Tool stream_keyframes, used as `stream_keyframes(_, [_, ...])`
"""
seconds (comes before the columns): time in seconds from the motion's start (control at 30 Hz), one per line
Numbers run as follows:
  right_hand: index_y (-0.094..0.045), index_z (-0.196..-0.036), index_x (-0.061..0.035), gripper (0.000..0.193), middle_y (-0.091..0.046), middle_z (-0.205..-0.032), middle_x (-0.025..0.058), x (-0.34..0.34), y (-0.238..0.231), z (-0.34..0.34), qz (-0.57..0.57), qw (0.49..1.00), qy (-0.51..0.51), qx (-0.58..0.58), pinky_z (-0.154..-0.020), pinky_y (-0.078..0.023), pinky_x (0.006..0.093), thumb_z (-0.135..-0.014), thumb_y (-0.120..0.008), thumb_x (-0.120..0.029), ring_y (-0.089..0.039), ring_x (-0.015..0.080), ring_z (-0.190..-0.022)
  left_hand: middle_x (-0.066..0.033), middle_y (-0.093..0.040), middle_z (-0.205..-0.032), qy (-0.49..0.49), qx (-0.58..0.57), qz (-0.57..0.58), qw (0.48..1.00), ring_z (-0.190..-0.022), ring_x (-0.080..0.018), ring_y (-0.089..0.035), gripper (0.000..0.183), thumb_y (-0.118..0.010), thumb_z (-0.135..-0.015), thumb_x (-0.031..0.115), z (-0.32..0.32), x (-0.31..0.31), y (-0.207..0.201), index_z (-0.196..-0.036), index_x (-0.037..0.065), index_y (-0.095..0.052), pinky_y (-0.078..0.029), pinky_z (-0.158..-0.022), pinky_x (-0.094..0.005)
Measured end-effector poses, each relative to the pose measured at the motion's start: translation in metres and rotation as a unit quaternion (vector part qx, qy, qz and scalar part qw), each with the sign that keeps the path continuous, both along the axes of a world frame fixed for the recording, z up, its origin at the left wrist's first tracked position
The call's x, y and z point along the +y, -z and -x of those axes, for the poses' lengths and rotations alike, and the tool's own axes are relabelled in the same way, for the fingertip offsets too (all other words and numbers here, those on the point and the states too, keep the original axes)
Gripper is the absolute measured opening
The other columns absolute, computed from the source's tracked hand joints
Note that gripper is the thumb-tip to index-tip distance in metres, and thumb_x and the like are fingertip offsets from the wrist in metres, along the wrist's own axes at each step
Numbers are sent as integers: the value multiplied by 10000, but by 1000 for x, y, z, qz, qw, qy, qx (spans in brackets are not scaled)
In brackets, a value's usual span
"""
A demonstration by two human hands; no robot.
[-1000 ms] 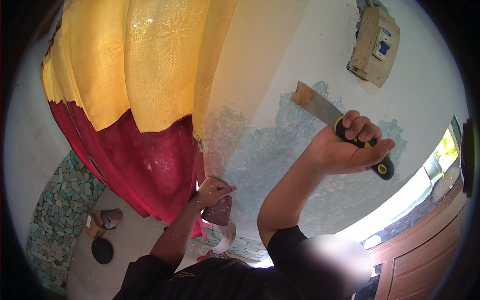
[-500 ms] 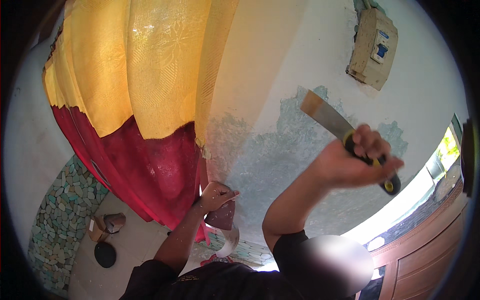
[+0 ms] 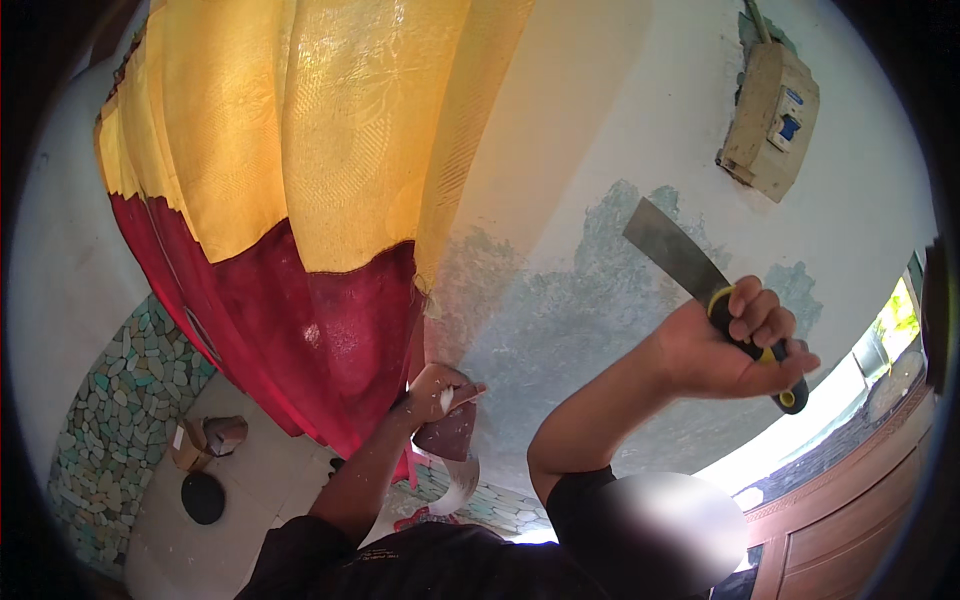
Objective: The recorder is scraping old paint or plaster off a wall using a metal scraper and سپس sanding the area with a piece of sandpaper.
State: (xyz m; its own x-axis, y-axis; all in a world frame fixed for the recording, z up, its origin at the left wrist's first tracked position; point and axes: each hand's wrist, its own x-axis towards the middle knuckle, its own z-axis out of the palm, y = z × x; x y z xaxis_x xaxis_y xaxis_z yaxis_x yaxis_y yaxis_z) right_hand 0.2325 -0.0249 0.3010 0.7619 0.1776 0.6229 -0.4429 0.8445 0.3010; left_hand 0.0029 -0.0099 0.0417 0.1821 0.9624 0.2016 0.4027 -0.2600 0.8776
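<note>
Wall [image 3: 580, 340]: patchy, apparently mid-scraping. Right hand [image 3: 735, 350], 3 o'clock — grip wrapped round knife [image 3: 685, 257], blade toward 11. Left hand [image 3: 437, 392], 7 o'clock — grip pinching maroon sheet [image 3: 448, 432]. Next stroke calls for a flat blade.

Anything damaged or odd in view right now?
Yes. Behind the black-and-yellow-handled metal scraper, the white painted wall has a large ragged grey-green patch where its coating looks stripped. At upper right, the wall's surface looks broken beside the beige box-shaped switch housing, leaving a rough, dark edge.
</note>
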Motion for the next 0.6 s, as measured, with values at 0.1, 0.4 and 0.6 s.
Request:
stream_keyframes(0.1, [-337,-718,-184,361,-347,-595,-40,-5,12,2,-26,998,33,-39,-497,-333,229,-959,-490,-405,-318,71,-473,-49,-498,-464,4,-2,23,1000,-461,-90,-457,428,-648,-869,338,4,2,3,-631,-17,-615,-391,-471,-290])
stream_keyframes(0.4, [-390,-829,-116,287,-370,-599,-3,-6,126,-10,145,932,25,-331,-448,-354,273,-945,-519,-345,-362,106,-470,-28,-497,-472,20,-26,-46,998,-488,-65,-450,398,-651,-871,321,2,10,8,-655,-12,-638,-389,-480,-274])
stream_keyframes(0.6, [-567,-769,-1,278,-568,-664,87,-39,199,-56,375,670,37,-639,-550,-421,295,-779,-721,-233,-534,170,-592,-48,-502,-478,16,-17,-60,998,-489,-67,-453,389,-654,-869,303,7,11,15,-653,-19,-632,-392,-479,-279])
